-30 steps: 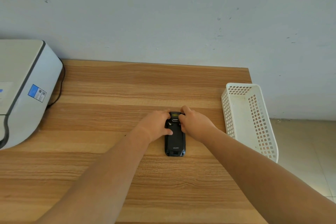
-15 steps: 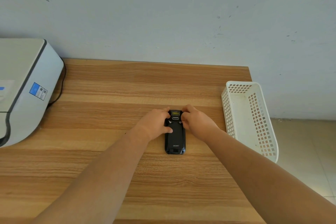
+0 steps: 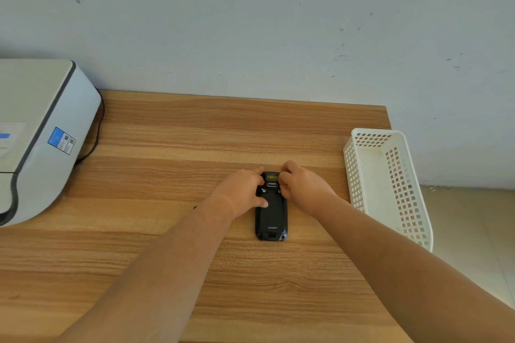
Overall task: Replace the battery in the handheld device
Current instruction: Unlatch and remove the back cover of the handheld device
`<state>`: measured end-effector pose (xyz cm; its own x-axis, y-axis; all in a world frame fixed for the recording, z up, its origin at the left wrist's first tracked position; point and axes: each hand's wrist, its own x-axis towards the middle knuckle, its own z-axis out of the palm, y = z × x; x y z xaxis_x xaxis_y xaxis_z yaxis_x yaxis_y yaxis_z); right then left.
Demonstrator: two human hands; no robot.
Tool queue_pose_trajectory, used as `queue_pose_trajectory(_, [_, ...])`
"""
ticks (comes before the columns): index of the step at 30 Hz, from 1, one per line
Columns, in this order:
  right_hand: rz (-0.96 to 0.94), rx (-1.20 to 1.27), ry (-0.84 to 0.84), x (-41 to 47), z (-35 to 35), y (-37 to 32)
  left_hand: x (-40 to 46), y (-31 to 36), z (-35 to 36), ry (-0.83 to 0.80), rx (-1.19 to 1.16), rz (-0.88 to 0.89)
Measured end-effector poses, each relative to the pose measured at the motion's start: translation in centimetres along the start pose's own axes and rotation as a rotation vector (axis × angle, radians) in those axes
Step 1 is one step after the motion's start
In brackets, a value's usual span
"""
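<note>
Black handheld device [image 3: 271, 214] lying back-up near the middle of the wooden table [image 3: 167, 147], far end toward the wall, back cover seemingly in place. Left hand [image 3: 242, 192] curled round the left edge at the far end, thumb laid flat on the back panel. Right hand [image 3: 303, 189] curled round the right edge at that same end, fingertips tucked near the two small latches; exactly what they press, hard to tell. Likely step: releasing the cover locks to free the battery door. Best done by working both latches evenly, keeping the body pinned to the table with the left thumb, then lifting the cover from the far end rather than prying at one corner. Worth avoiding force on the scanner window at the very tip. White perforated basket [image 3: 390, 186] standing just to the right, handy for the loose cover. White printer [image 3: 41, 131] well off to the left.
</note>
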<state>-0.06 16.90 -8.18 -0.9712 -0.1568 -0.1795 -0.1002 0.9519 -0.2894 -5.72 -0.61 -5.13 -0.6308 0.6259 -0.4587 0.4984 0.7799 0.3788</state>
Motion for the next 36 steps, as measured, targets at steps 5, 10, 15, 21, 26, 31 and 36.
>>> queue_pose_trajectory(5, [0.058, 0.138, -0.02, -1.2, -0.3, 0.7, 0.0, -0.6, 0.1, -0.004, -0.068, -0.011])
queue_pose_trajectory(10, [0.069, 0.134, -0.024, -1.4, -0.3, 0.3, 0.3, -1.7, 0.5, 0.079, -0.144, 0.044])
queue_pose_trajectory(15, [0.063, 0.116, -0.018, -1.3, -0.5, 0.0, 0.9, -1.4, 0.7, 0.137, 0.005, 0.119])
queue_pose_trajectory(21, [0.055, 0.12, 0.017, -1.2, 0.1, 0.1, 1.0, -1.4, 0.3, 0.114, 0.213, 0.214])
queue_pose_trajectory(26, [0.042, 0.138, 0.078, -1.3, 0.8, 0.3, 1.8, -1.8, 0.1, 0.093, 0.313, 0.273])
queue_pose_trajectory(31, [0.033, 0.168, 0.115, -1.5, 1.3, 0.3, 2.1, -1.8, -0.1, 0.065, 0.408, 0.323])
queue_pose_trajectory(36, [0.043, 0.18, 0.123, -1.4, 1.3, 0.2, 2.0, -1.4, -0.5, 0.047, 0.493, 0.331])
